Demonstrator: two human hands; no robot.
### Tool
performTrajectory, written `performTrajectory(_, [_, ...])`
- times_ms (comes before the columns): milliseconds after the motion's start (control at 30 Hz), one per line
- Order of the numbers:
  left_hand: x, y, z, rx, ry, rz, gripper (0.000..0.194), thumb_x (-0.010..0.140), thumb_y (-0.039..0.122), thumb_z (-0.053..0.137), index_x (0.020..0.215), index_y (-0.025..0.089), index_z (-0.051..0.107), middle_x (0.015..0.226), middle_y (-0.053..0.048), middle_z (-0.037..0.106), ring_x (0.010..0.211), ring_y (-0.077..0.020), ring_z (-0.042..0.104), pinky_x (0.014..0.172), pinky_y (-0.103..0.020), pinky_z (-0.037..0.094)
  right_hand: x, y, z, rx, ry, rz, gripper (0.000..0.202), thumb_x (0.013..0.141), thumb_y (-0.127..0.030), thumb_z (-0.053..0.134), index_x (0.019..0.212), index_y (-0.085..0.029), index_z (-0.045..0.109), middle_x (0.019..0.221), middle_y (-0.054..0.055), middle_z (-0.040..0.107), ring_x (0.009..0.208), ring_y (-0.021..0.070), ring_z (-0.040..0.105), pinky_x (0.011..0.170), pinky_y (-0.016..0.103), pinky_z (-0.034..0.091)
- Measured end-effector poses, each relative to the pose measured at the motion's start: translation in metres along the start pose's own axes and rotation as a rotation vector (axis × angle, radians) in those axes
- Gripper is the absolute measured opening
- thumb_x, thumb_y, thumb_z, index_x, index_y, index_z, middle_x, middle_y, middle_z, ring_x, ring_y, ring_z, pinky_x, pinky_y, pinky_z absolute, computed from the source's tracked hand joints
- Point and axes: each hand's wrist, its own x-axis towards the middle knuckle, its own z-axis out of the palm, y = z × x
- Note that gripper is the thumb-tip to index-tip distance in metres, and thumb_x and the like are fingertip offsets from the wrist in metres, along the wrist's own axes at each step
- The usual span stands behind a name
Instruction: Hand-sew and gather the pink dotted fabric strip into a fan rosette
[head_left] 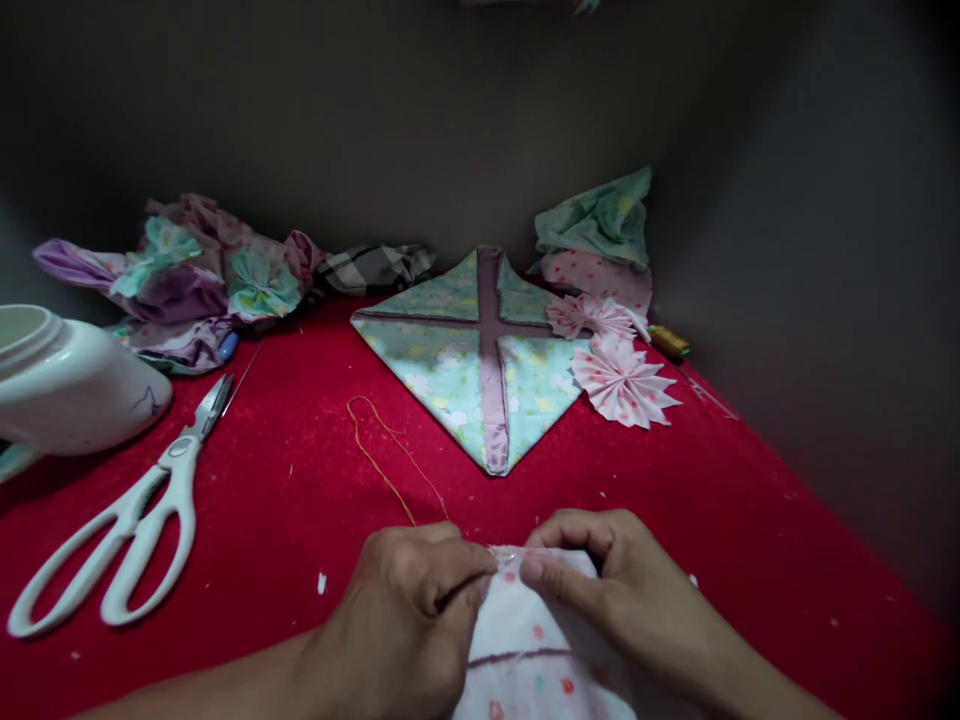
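A piece of white fabric with red spots [517, 620] lies at the bottom centre, with a dark seam line across it. My left hand [416, 605] is closed on its upper left edge. Thumb and fingers of my right hand [600, 565] pinch the same edge a little to the right. A small light sliver shows between the two hands; I cannot make out whether it is a needle. Orange thread [367, 455] loops over the red cloth and runs down behind my left hand.
White-handled scissors [154, 510] lie at left beside a white ceramic pot [82, 385]. A green and purple fabric square [442, 365] lies ahead, near pleated pink fabric rosettes [626, 380] and a thread spool [667, 342]. Fabric scraps [210, 265] are heaped against the wall.
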Motion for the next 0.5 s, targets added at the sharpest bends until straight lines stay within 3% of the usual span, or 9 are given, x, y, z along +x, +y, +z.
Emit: performTrajectory(500, [0.0067,0.005,-0.0022,-0.016,-0.046,-0.103,0.027,0.08,0.018,0.043,0.065,0.015,0.066,0.059,-0.003,0.059,0.052,-0.0113,0.052,0.048,-0.022,0.035,-0.0013,-0.0042,0.0003,0.013,0.036,0.047,0.012,0.069,-0.027,0.061,0.066,-0.016,0.066,0.064,0.002,0.064,0.06,0.0139,0.055,0.052,0.021,0.04])
